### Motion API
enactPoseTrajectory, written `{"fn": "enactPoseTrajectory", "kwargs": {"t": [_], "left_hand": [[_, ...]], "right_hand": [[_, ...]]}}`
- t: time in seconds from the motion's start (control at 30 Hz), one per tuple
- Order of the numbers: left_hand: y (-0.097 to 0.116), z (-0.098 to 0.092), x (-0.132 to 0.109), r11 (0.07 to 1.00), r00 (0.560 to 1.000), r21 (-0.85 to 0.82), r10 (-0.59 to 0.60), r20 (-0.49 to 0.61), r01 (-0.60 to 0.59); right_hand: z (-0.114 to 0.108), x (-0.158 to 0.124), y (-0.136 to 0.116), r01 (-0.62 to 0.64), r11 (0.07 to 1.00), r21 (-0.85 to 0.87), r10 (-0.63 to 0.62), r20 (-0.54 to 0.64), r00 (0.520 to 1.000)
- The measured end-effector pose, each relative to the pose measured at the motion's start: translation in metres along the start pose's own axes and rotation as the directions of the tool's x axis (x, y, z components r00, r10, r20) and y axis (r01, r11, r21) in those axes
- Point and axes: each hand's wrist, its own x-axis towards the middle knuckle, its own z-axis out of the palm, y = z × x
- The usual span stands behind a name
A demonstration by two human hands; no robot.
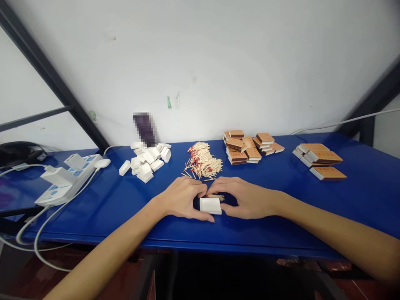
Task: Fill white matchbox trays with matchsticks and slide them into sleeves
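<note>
My left hand (184, 200) and my right hand (243, 198) meet near the front of the blue table (281, 216). Between them lies a small white matchbox tray (211, 205), which both hands grip with curled fingers. A few matches (215, 195) with red heads lie in or just behind the tray, under my fingertips. A loose heap of matches (203, 160) lies directly behind my hands.
A pile of white inner trays (146, 160) sits at the back left. Orange matchbox sleeves are stacked at the back centre (246, 148) and to the right (320, 160). A white power strip (67, 177) with cables lies at the left edge.
</note>
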Motion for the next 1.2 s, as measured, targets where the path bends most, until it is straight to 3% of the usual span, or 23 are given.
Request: {"fn": "enactPoseTrajectory", "kwargs": {"t": [0.2,0.33,0.43,0.73,1.0,1.2], "left_hand": [[-0.005,-0.009,-0.002,0.998,0.999,-0.054,-0.031,-0.01,0.03],[-0.019,-0.014,-0.005,0.984,0.971,0.027,-0.171,-0.17,0.178],[-0.033,-0.014,-0.008,0.97,0.951,0.066,-0.215,-0.222,0.235],[-0.059,-0.014,-0.015,0.956,0.956,0.113,-0.252,-0.149,0.27],[-0.068,-0.013,-0.02,0.949,0.948,0.09,-0.29,-0.135,0.303],[-0.07,-0.012,-0.019,0.968,0.964,0.049,-0.238,-0.122,0.246]], "right_hand": [[-0.002,0.001,0.009,0.025,0.998,-0.063,-0.027,-0.027,0.999],[0.001,0.004,0.022,-0.034,0.99,-0.136,0.017,-0.126,0.992],[0.002,0.006,0.028,-0.084,0.982,-0.167,0.053,-0.181,0.982],[0.01,0.012,0.036,-0.127,0.972,-0.2,0.095,-0.159,0.983],[0.011,0.013,0.038,-0.154,0.975,-0.159,0.126,-0.173,0.977],[0.012,0.014,0.038,-0.158,0.978,-0.135,0.132,-0.183,0.974]]}}
